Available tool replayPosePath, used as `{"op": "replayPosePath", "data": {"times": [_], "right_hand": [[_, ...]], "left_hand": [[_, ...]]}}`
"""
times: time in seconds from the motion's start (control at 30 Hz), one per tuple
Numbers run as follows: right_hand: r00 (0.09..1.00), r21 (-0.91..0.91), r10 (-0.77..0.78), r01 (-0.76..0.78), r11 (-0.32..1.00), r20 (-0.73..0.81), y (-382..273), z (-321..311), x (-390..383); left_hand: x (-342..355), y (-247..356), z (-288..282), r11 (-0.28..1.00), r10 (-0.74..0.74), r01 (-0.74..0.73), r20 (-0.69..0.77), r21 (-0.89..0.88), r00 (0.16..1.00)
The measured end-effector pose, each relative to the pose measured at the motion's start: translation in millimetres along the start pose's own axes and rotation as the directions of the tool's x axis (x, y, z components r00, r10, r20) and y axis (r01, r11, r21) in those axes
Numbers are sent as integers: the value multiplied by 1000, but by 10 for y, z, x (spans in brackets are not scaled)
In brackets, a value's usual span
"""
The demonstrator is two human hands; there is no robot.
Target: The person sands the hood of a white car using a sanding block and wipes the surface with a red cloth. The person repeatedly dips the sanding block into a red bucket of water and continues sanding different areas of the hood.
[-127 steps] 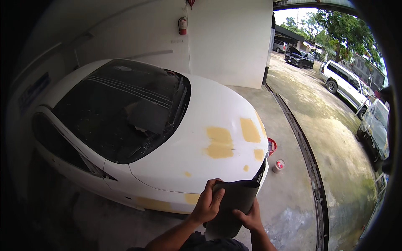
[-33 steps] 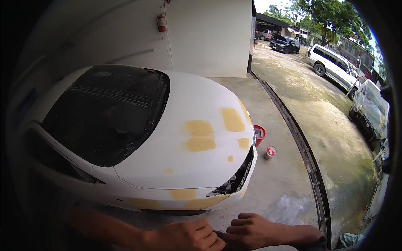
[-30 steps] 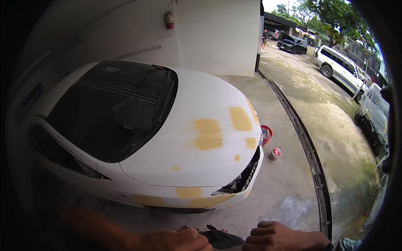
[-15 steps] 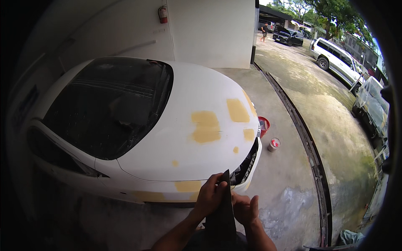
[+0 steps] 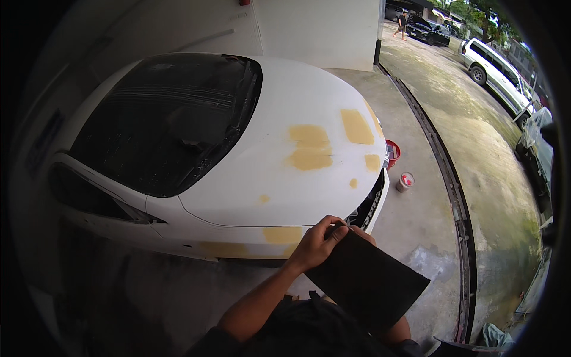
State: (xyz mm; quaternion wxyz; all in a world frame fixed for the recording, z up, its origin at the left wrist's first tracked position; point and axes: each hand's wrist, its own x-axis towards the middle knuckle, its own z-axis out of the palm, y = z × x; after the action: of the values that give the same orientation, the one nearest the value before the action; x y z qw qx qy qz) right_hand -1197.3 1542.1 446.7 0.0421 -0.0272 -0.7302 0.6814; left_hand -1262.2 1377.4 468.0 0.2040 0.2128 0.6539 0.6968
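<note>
Black sheet (image 5: 372,279): in front of the person's body, low in the view and right of its middle, tilted, one corner reaching out to the right over the floor (image 5: 404,223).
Left hand (image 5: 318,245): fingers clamped on the sheet's upper left corner, the thumb lying over its near face.
Right hand (image 5: 364,236): mostly behind the sheet, a part showing past the upper edge; I cannot tell whether its fingers grip or only support.
Right forearm (image 5: 399,331): comes out below the sheet's lower edge.
White car (image 5: 238,199): fills the left and middle, its front end toward the right, beyond the hands.
Hood patches: tan, the largest (image 5: 309,147) near the middle, a squarish one (image 5: 357,127) to its right, smaller spots around them.
Side patches: more tan (image 5: 282,235) along the car's near flank, just left of the left hand.
Windshield (image 5: 166,119): dark, with pale streaks across it.
Front corner: a dark opening (image 5: 370,201) just beyond the sheet.
Containers: a red bucket (image 5: 397,157) beside the car's nose, a small tub (image 5: 404,187) near it on the floor.
Floor channel (image 5: 459,205): dark, curving along the right.
Yard: a white SUV (image 5: 496,74), a black car (image 5: 428,31) and a person (image 5: 401,25) near it.
</note>
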Motion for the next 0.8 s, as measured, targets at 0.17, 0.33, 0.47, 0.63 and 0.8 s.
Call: {"op": "replayPosePath", "data": {"times": [0.17, 0.33, 0.47, 0.63, 0.8], "right_hand": [[968, -665, 207, -62, 744, 141, -21, -193, -123], [940, -462, 327, -249, 851, 94, 108, -282, -234], [843, -380, 368, -216, 899, 392, 216, -400, -234], [794, -474, 399, -161, 866, 458, 290, -595, -101], [706, -331, 255, -31, 943, 661, 338, -741, 11]], "left_hand": [[-165, -492, -516, 846, -513, 429, 265, 316, 816], [-474, -1212, -315, 962, -269, 240, 317, 128, 909], [-239, -1082, -345, 917, -370, 239, 461, 318, 807], [206, -532, -377, 745, -520, 101, 481, 659, 705], [331, -302, -187, 799, -490, 71, 580, 597, 650]]}}
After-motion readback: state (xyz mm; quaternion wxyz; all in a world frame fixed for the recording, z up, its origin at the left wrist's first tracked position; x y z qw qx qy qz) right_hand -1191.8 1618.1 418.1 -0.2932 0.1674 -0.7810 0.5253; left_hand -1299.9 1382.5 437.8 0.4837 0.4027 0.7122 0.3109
